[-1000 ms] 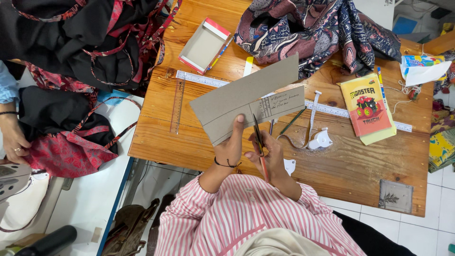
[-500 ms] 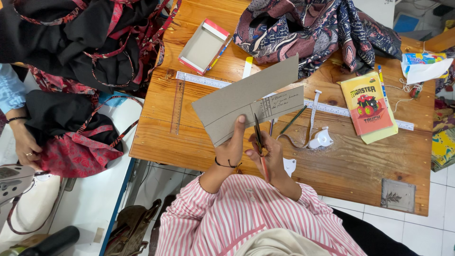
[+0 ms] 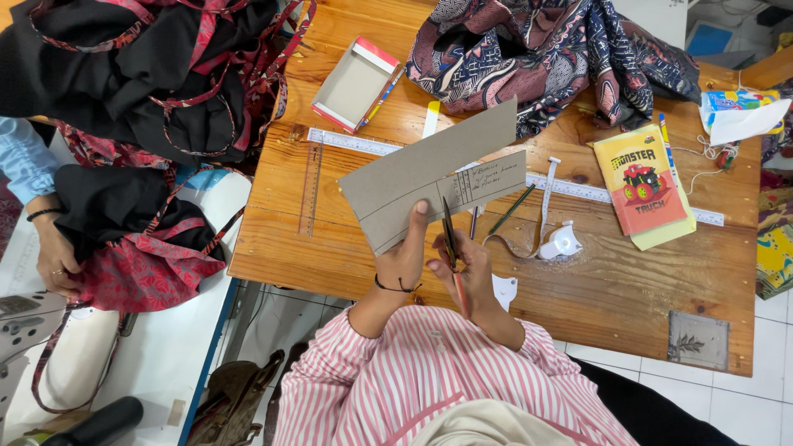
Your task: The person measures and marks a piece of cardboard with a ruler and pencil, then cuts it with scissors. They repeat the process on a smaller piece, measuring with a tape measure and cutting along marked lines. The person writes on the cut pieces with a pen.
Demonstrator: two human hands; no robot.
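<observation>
A wooden bench [image 3: 578, 289] carries everything. At its far edge lies a heap of dark patterned batik cloth [image 3: 545, 49]; black and red fabric [image 3: 140, 74] spills off the left side, where another person's hand [image 3: 54, 260] rests on more of it. A long steel ruler [image 3: 578, 188] runs across the bench, partly hidden by the grey cardboard sheet [image 3: 429, 177]. The left hand [image 3: 405, 260] pinches that sheet's lower edge, thumb on top, holding it tilted above the bench. The right hand [image 3: 471, 272] has its grip closed round the scissors [image 3: 450, 244], blades at the card's edge. Near lie a yellow booklet [image 3: 644, 186], an open cardboard box [image 3: 357, 83], a pencil [image 3: 512, 209] and a tape measure [image 3: 557, 239].
</observation>
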